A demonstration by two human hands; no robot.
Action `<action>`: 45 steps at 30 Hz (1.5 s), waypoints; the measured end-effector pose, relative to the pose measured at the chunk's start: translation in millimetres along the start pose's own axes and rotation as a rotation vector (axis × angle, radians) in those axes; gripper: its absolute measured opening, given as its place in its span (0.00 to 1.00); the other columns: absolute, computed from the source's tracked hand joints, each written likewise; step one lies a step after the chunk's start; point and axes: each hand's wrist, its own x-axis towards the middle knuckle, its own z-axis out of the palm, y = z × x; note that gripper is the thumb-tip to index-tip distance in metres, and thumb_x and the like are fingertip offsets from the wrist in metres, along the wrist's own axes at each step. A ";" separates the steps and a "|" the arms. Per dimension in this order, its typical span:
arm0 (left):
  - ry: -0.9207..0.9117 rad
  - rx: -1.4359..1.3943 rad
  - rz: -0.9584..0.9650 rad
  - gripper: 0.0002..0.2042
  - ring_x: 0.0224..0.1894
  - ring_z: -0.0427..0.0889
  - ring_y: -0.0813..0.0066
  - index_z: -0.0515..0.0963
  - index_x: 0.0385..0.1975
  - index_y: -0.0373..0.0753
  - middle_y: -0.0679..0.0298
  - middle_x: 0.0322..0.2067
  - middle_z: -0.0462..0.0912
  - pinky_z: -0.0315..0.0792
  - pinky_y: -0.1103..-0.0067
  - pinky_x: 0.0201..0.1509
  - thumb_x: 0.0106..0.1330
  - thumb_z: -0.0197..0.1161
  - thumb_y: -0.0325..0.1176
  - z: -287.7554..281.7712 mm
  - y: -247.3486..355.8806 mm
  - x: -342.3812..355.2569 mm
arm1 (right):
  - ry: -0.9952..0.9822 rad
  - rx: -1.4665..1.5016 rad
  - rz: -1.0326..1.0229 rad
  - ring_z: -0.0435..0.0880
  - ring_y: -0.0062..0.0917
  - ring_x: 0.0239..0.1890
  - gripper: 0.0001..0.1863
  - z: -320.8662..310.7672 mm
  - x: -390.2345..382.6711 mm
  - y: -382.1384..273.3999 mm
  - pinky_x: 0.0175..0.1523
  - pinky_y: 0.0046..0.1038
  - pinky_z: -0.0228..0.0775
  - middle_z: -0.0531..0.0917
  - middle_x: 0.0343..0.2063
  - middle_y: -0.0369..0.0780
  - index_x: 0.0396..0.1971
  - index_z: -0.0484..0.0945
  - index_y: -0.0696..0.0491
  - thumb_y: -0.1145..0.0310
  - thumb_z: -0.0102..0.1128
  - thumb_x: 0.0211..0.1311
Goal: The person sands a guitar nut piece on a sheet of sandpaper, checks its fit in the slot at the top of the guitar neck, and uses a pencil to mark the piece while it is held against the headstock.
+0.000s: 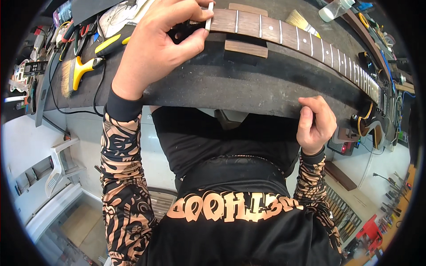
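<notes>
My left hand (162, 51) is at the top centre, thumb and forefinger pinched on a small white strip, a nut (209, 17), at the end of a guitar neck (273, 27). The neck's dark fretboard runs down to the guitar body (364, 116) at the right. Under it sit wooden blocks (245, 48) on the dark bench. My right hand (316, 122) is loosely curled with nothing visible in it, near the front edge of the bench, below the neck.
A yellow-handled brush (76, 74), pliers (67, 35), other tools and cables crowd the left of the bench (182, 88). Behind the neck are another brush (298, 20) and a small clear bottle (329, 11). A white chair (60, 162) stands at lower left.
</notes>
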 end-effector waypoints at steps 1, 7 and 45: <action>0.020 -0.038 -0.019 0.07 0.54 0.85 0.58 0.81 0.38 0.31 0.53 0.53 0.88 0.78 0.70 0.61 0.64 0.73 0.23 2.9 0.1 -0.5 | 0.001 -0.013 -0.035 0.77 0.28 0.21 0.06 2.0 1.6 0.5 0.30 0.30 0.69 0.84 0.24 0.42 0.39 0.87 0.61 0.81 0.66 0.62; 0.048 -0.007 0.048 0.07 0.54 0.84 0.59 0.81 0.38 0.31 0.53 0.53 0.88 0.78 0.70 0.61 0.65 0.72 0.22 6.9 -3.7 -0.4 | 0.011 -0.061 -0.073 0.77 0.29 0.20 0.06 2.6 -0.1 0.4 0.29 0.30 0.69 0.84 0.24 0.42 0.38 0.87 0.61 0.82 0.66 0.62; 0.093 0.157 0.327 0.13 0.52 0.83 0.51 0.78 0.42 0.35 0.54 0.56 0.80 0.80 0.65 0.58 0.60 0.73 0.19 13.7 -22.2 -5.3 | -0.152 1.415 0.899 0.68 0.17 0.36 0.20 7.0 72.7 -15.0 0.37 0.24 0.62 0.83 0.46 0.40 0.60 0.77 0.68 0.64 0.54 0.86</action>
